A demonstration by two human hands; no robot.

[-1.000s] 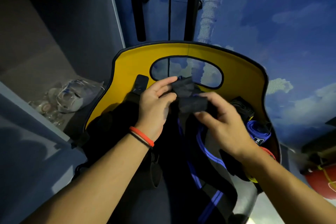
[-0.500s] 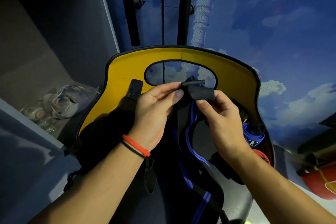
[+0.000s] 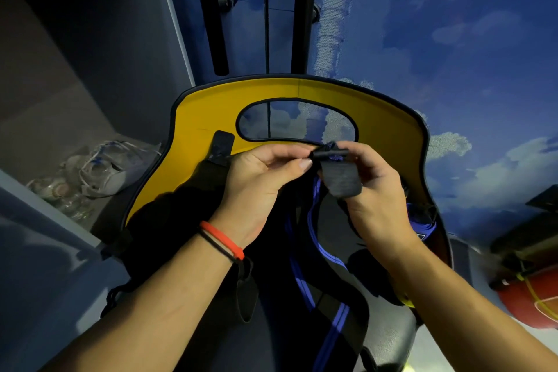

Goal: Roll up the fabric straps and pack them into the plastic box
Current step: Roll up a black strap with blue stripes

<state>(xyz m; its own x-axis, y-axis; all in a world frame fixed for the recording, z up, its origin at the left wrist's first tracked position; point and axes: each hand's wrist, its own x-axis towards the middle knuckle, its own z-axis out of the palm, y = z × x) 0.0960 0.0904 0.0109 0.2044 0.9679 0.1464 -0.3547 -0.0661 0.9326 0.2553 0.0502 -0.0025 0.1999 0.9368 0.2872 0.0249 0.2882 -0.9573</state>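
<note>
A black fabric strap with blue edging hangs down from between my hands over the dark seat. Its upper end is a small tight roll with a flat black tab below it. My left hand pinches the roll's left end between thumb and fingers. My right hand holds the roll's right end and the tab. A rolled blue strap lies partly hidden behind my right wrist. No plastic box is in view.
A yellow seat back with an oval cut-out stands right behind my hands. A grey shelf at the left holds clear plastic items. A red cylinder lies at the lower right. A blue sky-painted wall fills the background.
The black end that was bunched between my hands is now a tighter small roll. Both hands rose slightly and the right hand shifted to grip the roll and tab.
</note>
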